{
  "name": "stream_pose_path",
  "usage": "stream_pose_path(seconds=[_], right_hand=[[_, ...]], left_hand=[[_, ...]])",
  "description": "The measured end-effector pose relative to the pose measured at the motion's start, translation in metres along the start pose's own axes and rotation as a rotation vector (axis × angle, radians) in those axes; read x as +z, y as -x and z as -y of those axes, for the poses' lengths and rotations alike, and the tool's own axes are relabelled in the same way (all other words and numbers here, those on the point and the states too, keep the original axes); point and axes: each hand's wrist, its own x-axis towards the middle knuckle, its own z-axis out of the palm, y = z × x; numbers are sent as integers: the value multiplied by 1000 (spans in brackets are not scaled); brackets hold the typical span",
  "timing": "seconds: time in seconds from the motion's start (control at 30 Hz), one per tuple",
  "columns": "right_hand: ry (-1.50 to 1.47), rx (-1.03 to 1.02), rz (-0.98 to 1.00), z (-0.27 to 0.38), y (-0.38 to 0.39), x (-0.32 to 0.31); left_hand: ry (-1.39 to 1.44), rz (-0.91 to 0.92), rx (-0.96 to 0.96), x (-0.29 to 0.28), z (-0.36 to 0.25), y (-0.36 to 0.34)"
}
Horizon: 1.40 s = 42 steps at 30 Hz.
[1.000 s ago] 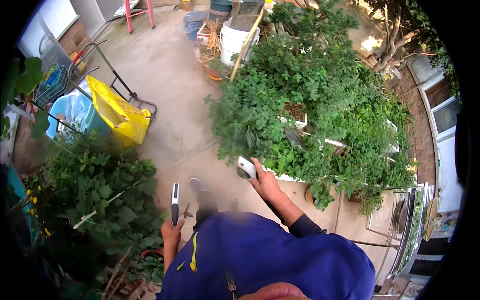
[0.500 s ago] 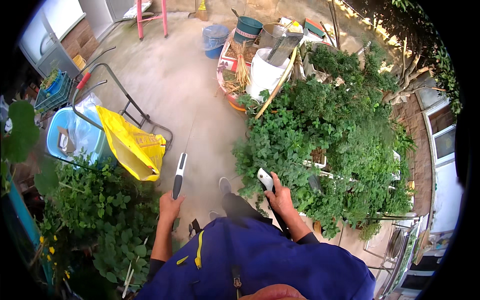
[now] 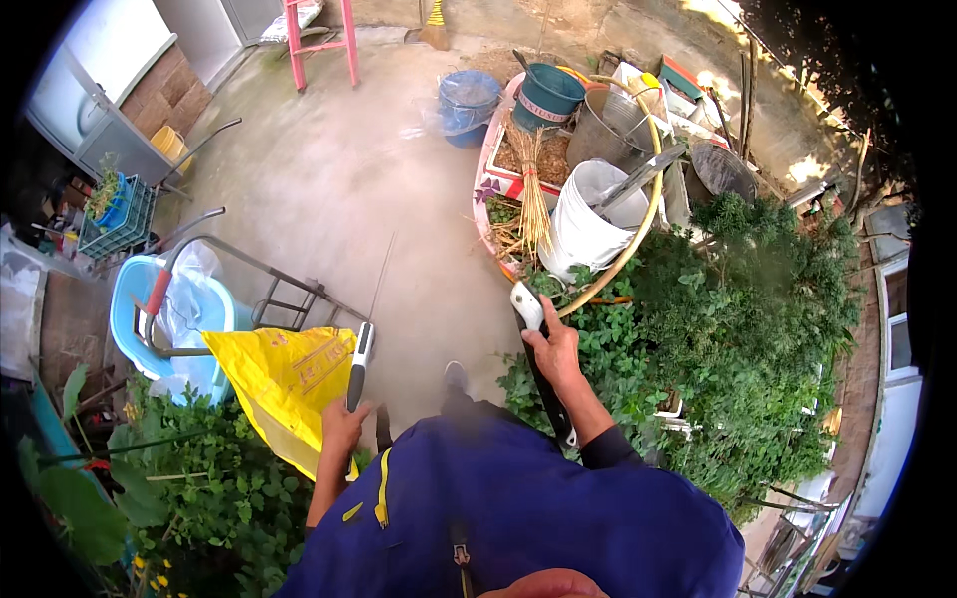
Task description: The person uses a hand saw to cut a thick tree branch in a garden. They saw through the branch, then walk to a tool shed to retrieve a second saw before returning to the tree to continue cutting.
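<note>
My left hand (image 3: 343, 431) is closed round a black-and-white tool handle (image 3: 361, 361), which points up and away. A thin dark line extends beyond its tip; I cannot tell whether it is a narrow blade or a crack in the floor. Behind that hand is a yellow plastic bag (image 3: 274, 374). On the other side, my right hand (image 3: 558, 349) grips a long black tool with a white head (image 3: 526, 304), slanting down along my forearm. Its head is close to the leafy plants and the white bucket (image 3: 576, 234).
A hand cart (image 3: 239, 254) and light-blue tub (image 3: 130, 299) stand left, above green plants (image 3: 219, 448). On the right are dense shrubs (image 3: 758, 329), a green bucket (image 3: 548, 95) and a straw bundle (image 3: 530, 169). Farther off are a blue bucket (image 3: 467, 125) and pink stand (image 3: 324, 45).
The view has moved forward, and the buckets appear nearer. My left hand now overlaps the yellow bag. The right tool's head has come closer to the white bucket. Both grips stay the same.
</note>
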Motion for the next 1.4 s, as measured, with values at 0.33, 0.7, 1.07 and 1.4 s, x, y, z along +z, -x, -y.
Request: stream_pose_path(seconds=[0.33,0.7,1.07,1.4], right_hand=[[-71,17,-6,34,-287,102],[-259,259,-66,67,-552,227],[-910,311,-378,164,-836,346],[-910,374,-426,103,-1033,430]], left_hand=[[138,-123,-117,-38,-91,-158],[266,-62,-109,-114,-238,-447],[479,257,398,-137,-539,-669],[473,369,324,-133,-648,-870]])
